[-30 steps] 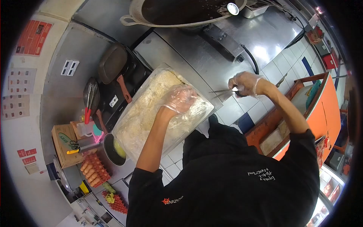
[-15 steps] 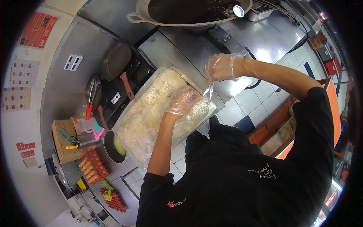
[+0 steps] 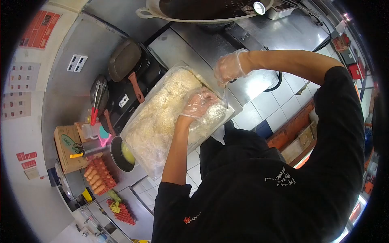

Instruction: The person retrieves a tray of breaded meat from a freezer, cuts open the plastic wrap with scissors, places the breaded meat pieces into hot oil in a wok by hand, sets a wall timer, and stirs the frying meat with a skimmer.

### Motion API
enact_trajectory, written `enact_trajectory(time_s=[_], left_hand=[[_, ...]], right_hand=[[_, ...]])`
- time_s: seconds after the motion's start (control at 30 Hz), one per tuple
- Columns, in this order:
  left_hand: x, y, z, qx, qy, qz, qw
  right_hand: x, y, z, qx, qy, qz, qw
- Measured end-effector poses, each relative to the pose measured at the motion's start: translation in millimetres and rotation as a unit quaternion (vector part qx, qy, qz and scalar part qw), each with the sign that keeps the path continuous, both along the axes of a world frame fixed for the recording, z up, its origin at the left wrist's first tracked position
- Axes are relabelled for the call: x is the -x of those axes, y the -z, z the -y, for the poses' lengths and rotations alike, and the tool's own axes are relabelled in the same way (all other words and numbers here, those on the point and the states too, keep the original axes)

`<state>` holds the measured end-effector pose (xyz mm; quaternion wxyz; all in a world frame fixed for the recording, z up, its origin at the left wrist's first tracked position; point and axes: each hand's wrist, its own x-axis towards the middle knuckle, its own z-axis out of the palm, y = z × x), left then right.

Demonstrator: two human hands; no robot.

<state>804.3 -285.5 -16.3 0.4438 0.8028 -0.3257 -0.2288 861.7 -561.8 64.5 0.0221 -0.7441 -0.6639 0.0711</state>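
Observation:
A large tray [image 3: 236,109] of pale, crumbly food [image 3: 162,103] lies in front of me, covered with clear plastic wrap [image 3: 148,139]. My left hand [image 3: 199,103], in a thin clear plastic glove, rests on the wrap near the tray's right end with its fingers curled into it. Gloved as well, my right hand [image 3: 229,68] is raised just beyond the tray's far right corner. Its fingers pinch a stretched bit of the wrap that runs down to the tray edge. The exact fingertip grip of both hands is partly hidden.
A big wok [image 3: 170,16] stands at the top. Left of the tray are a stove with a square pan [image 3: 125,60], red-tipped tongs [image 3: 96,101], a small frying pan [image 3: 117,156], a cardboard box [image 3: 65,141] and a tray of eggs [image 3: 99,178]. Tiled floor [image 3: 251,121] shows right.
My right hand has moved slightly left, its elbow swinging up and outward. My left hand has shifted a little right and up on the wrap. The plastic between the hands shows less clearly.

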Motion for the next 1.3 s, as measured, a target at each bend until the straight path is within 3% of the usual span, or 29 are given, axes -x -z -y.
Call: enact_trajectory(time_s=[0.07, 0.13, 0.23, 0.33, 0.43, 0.57, 0.63, 0.83, 0.97, 1.03, 1.13, 1.3], left_hand=[[1.0, 3.5, -2.6, 0.007, -0.001, 0.019, 1.000], [1.0, -4.1, -1.3, -0.001, 0.000, -0.002, 1.000], [-0.6, -12.3, -1.6, -0.004, 0.013, 0.000, 1.000], [3.2, -24.1, 1.0, -0.002, -0.011, -0.074, 0.997], [-2.3, -3.4, -4.1, 0.006, 0.013, -0.048, 0.999], [0.6, -17.5, -3.3, 0.025, 0.009, -0.057, 0.998], [-2.0, -14.0, -4.9, 0.094, 0.000, -0.121, 0.988], [-4.1, -14.5, -5.6, 0.057, -0.010, -0.110, 0.992], [-7.8, -16.6, -10.4, 0.080, 0.009, -0.094, 0.992], [-5.6, -26.5, -12.8, -0.013, 0.002, -0.067, 0.998], [-0.6, -33.2, -16.0, 0.037, 0.005, -0.084, 0.996], [3.0, -48.0, -18.8, -0.017, 0.008, -0.084, 0.996]], right_hand=[[6.5, -10.4, -1.6, 0.011, 0.015, -0.010, 1.000], [13.9, -24.6, -3.7, 0.144, 0.058, 0.001, 0.988], [15.5, -27.8, -2.9, 0.157, 0.039, 0.011, 0.987], [13.5, 5.4, 3.8, 0.063, -0.010, -0.011, 0.998], [16.3, 3.9, 1.6, 0.030, -0.007, -0.042, 0.999], [21.1, -5.8, -10.4, 0.077, 0.012, -0.057, 0.995], [35.1, -18.4, -21.2, 0.166, 0.018, -0.035, 0.985], [62.5, 5.3, -15.4, 0.123, 0.113, -0.130, 0.977], [72.4, 4.8, -17.7, 0.121, 0.135, -0.121, 0.976], [81.9, 3.5, -13.0, 0.087, 0.139, -0.139, 0.977], [91.5, 6.2, -17.1, 0.048, 0.146, -0.152, 0.976], [101.8, 10.3, -28.8, 0.063, 0.171, -0.144, 0.973]])
